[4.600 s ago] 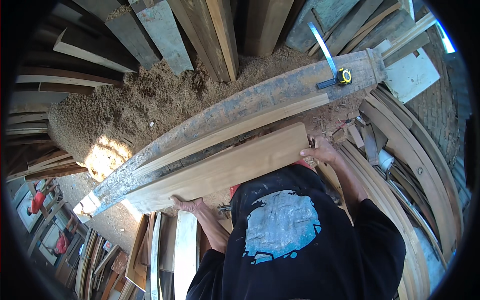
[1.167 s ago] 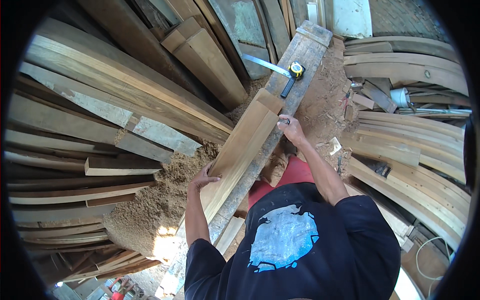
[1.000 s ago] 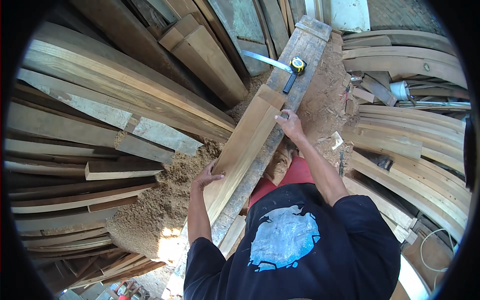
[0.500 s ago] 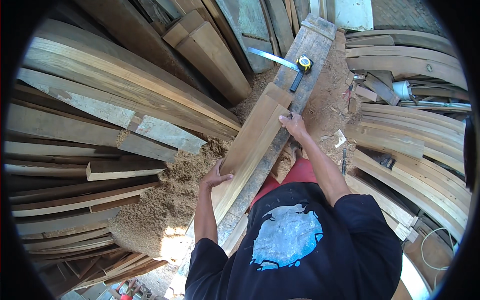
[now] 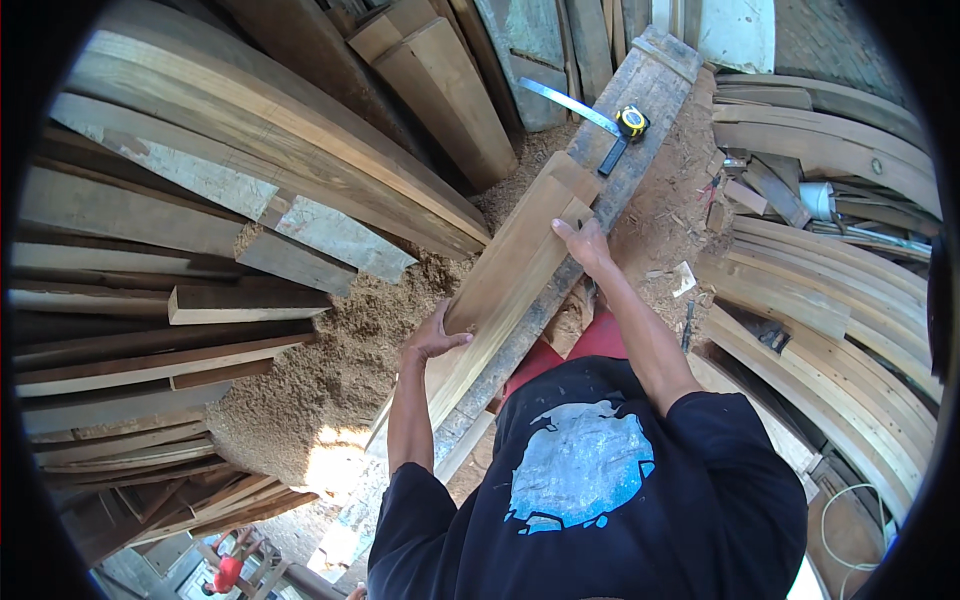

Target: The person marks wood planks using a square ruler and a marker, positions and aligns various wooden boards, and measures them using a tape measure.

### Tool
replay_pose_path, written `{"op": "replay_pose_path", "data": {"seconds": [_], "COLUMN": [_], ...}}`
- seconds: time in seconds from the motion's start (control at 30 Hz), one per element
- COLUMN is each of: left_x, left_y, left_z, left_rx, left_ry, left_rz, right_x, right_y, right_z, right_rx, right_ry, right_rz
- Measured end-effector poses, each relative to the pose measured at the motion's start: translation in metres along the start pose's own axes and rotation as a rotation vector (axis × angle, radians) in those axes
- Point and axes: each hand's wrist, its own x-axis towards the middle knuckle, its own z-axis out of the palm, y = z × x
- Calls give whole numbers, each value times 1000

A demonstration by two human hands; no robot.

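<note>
A long brown wooden board (image 5: 515, 255) lies slantwise along a narrow, worn bench (image 5: 645, 90), its far end next to another piece of wood (image 5: 577, 174). My left hand (image 5: 432, 338) grips the board's left edge, thumb stretched over the top face. At the right edge near the far end, my right hand (image 5: 588, 246) is closed on the board with the thumb on top. A small dark tip sticks up by its fingers; I cannot tell what it is. Beyond the board rest a square with a metal blade (image 5: 568, 103) and black handle (image 5: 613, 156), and a yellow-black tape measure (image 5: 632, 122).
Stacked timber (image 5: 270, 130) crowds the left, with sawdust (image 5: 300, 385) heaped below the bench. Curved planks (image 5: 830, 290) are piled on the right near a white bucket (image 5: 817, 200). A person in red (image 5: 228, 573) appears far off at lower left.
The view has shifted a little, moving the bench and tools rightward in the picture. My right hand's thumb reaches further over the board's top. My left hand stays at the left edge.
</note>
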Motion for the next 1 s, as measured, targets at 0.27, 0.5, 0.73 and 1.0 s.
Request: {"op": "replay_pose_path", "data": {"seconds": [0.27,0.5,0.73,1.0], "left_x": [-28,-52,-64,-61], "left_y": [22,57,60,72], "left_z": [34,87,138,160], "left_rx": [397,619,670,715], "left_ry": [275,445,640,751], "left_rz": [-42,-149,-81,10], "right_x": [2,-5,18,40], "right_y": [17,30,15,13], "right_z": [-29,-59,-99,-95], "right_rx": [173,121,333,73], "right_ry": [-224,-158,-328,-295], "right_rz": [-56,-102,108,-263]}}
